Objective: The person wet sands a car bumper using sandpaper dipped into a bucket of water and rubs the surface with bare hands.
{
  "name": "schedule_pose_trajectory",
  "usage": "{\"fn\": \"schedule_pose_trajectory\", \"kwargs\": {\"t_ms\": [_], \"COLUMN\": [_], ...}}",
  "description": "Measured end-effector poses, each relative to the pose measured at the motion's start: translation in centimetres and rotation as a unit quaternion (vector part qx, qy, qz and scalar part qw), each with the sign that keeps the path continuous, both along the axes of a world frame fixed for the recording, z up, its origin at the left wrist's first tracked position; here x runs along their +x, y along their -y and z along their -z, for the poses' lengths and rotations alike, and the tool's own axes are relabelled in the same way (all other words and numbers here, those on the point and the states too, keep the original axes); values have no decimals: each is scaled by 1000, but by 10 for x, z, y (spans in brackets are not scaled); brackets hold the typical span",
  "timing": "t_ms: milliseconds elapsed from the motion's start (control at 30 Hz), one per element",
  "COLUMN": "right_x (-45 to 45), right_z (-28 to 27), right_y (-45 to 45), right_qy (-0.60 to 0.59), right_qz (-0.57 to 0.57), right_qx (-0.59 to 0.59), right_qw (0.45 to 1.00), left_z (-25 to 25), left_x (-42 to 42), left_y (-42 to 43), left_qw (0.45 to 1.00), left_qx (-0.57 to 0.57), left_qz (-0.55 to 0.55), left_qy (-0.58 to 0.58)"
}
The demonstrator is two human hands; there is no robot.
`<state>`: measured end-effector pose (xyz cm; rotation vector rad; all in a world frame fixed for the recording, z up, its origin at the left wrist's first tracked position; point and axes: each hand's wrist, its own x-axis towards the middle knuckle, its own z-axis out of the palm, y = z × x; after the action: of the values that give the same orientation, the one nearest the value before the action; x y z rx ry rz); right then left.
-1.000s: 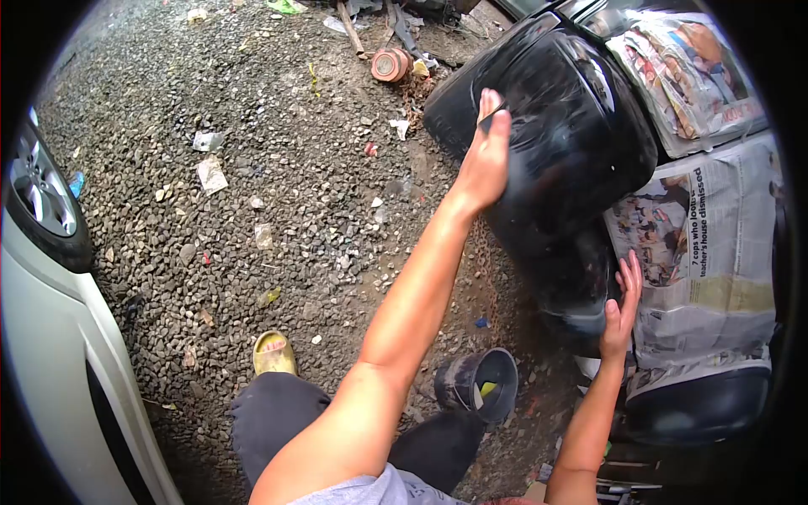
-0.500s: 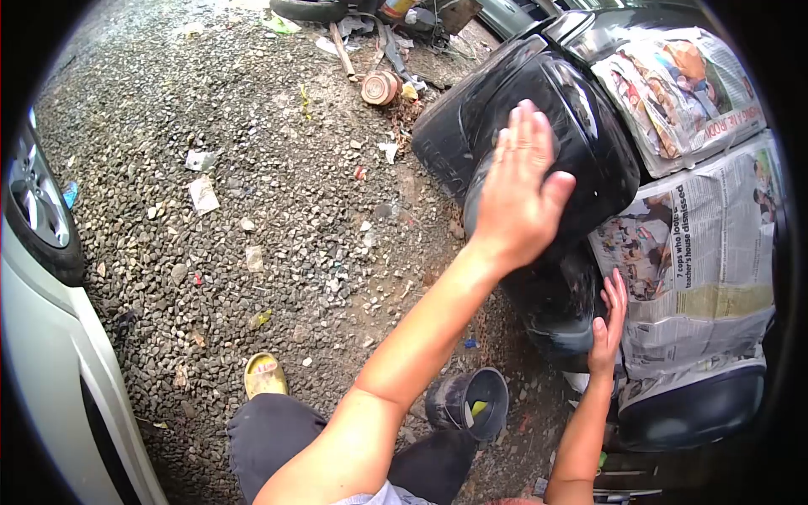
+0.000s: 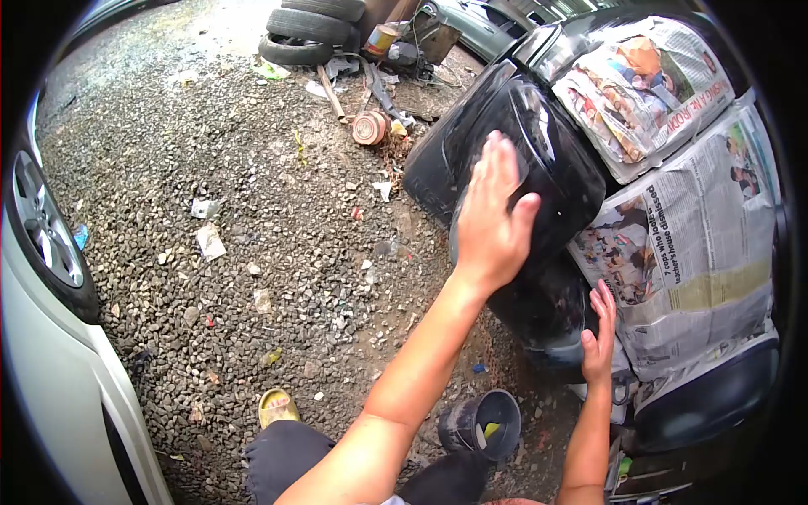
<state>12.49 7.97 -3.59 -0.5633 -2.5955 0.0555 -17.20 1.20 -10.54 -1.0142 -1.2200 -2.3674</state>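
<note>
My left hand [image 3: 492,223] lies with fingers stretched out on the glossy black body panel [image 3: 560,160] of a vehicle, palm towards the surface. Nothing is held in it. To the right and lower, my right hand [image 3: 599,341] has its fingers extended, beside the lower black panel [image 3: 547,307] and the edge of the taped newspaper [image 3: 715,252]. I cannot tell whether its palm touches the vehicle. More newspaper [image 3: 644,93] covers the area above. A dark bucket [image 3: 459,427] stands on the ground below my hands, with something yellow-green inside.
A light-coloured car [image 3: 63,353] stands at the left, its wheel [image 3: 46,223] facing the gravel [image 3: 210,286]. Stacked tyres [image 3: 303,34], a paint-stained can [image 3: 380,40] and a reddish round object [image 3: 370,128] are at the back. My foot wears a yellow clog [image 3: 276,407].
The view has tilted upward, showing more of the tyres at the back. My left hand has slid slightly downward on the black panel. My right hand stays near the newspaper edge.
</note>
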Motion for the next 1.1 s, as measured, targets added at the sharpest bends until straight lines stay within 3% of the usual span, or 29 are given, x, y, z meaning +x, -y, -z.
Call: {"fn": "schedule_pose_trajectory", "kwargs": {"t_ms": [133,200,233,367,433,567,633,700,800,900,1033,1100], "right_x": [1,0,-2,0,2,1,4,4,7,6,4,5], "right_z": [0,0,-1,0,1,2,4,5,7,6,8,8], "right_y": [-1,-1,-3,-2,-2,-2,-5,-8,-11,-11,-11,-13], "right_qy": [-6,-17,-22,-16,-9,-21,-34,-35,-38,-37,-46,-46], "right_qz": [-6,-11,-12,-7,-8,-8,-8,-9,-14,-18,-21,-22], "right_qx": [2,-17,-13,-10,-2,-5,-15,-14,-16,-12,-15,-12], "right_qw": [1000,1000,1000,1000,1000,1000,999,999,999,999,999,999], "left_z": [96,98,99,-5,-15,71,108,96,68,54,93,98], "left_x": [52,66,60,-2,-4,56,91,100,49,17,96,114], "left_y": [-17,-16,-26,0,-3,-18,-24,-22,-17,-23,-16,-10], "left_qw": [983,970,983,1000,999,994,980,970,983,973,987,990], "left_qx": [9,29,24,-30,-14,-14,3,23,14,24,-18,-15], "left_qz": [76,81,54,-1,-29,-69,30,33,14,66,-58,-26], "left_qy": [168,226,174,4,4,82,197,241,185,219,146,136]}}
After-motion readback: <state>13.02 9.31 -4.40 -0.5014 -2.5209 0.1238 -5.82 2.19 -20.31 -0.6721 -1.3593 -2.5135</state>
